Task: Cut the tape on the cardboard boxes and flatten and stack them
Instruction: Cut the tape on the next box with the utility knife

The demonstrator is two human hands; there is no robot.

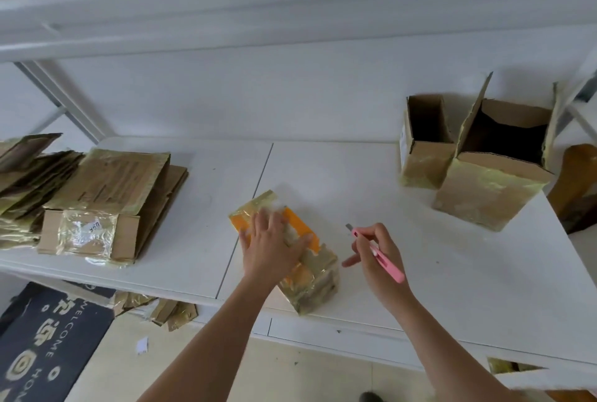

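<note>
Head view showed the left hand (274,245) flat on a taped box (310,275), the right hand (376,254) gripping a cutter (378,253); the box looked light, glossy, probably slippery.

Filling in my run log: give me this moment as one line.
left hand: presses taped box on table | right hand: holds pink cutter, blade out beside box | flattened stack left | two open boxes right

left hand (273,245) flat, right hand (376,254) gripping
</note>
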